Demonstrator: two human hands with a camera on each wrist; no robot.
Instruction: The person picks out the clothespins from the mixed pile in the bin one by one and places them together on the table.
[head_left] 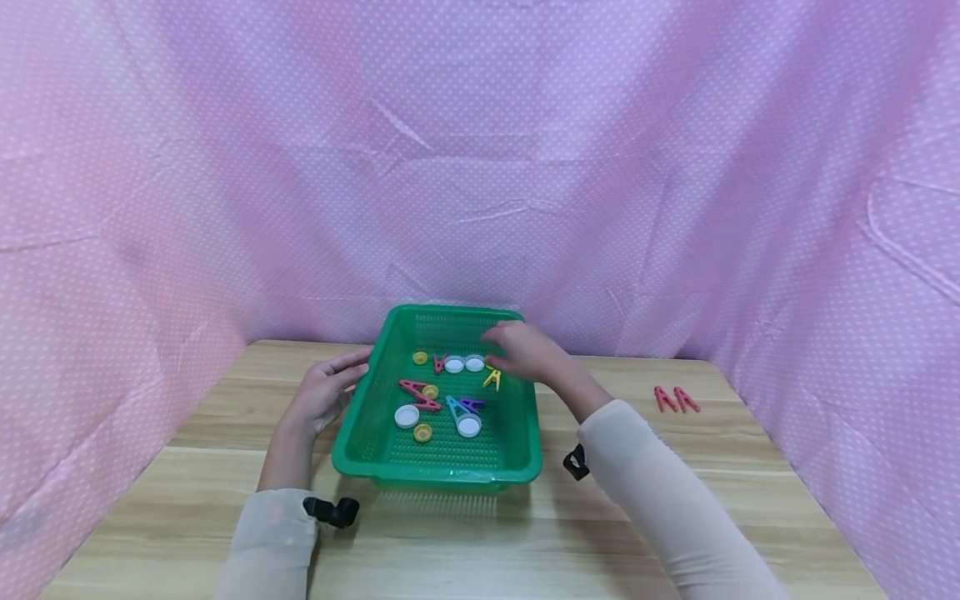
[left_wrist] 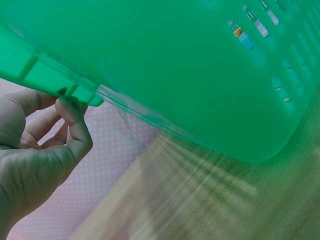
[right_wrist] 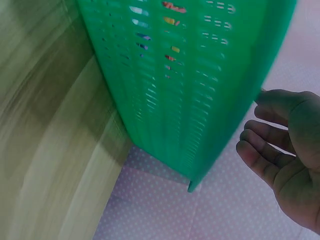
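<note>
A green plastic basket (head_left: 438, 477) with slotted walls is on the table between both hands. My left hand (head_left: 324, 393) holds its left rim, thumb and fingers pinching the edge in the left wrist view. My right hand (head_left: 528, 348) is over the far right part, fingers loosely bent and spread apart, nothing seen in them. Just below its fingers lies a yellow clothespin (head_left: 492, 379). Also inside are red clothespins (head_left: 420, 395), a blue clothespin (head_left: 453, 407), a purple clothespin (head_left: 472, 404), several white caps (head_left: 407, 416) and yellow caps (head_left: 422, 432).
Two red clothespins (head_left: 675, 399) lie side by side on the wooden table (head_left: 622, 508), right of the basket. A pink dotted cloth (head_left: 480, 167) hangs behind the table and along its sides. Each wrist carries a black strap with a small camera.
</note>
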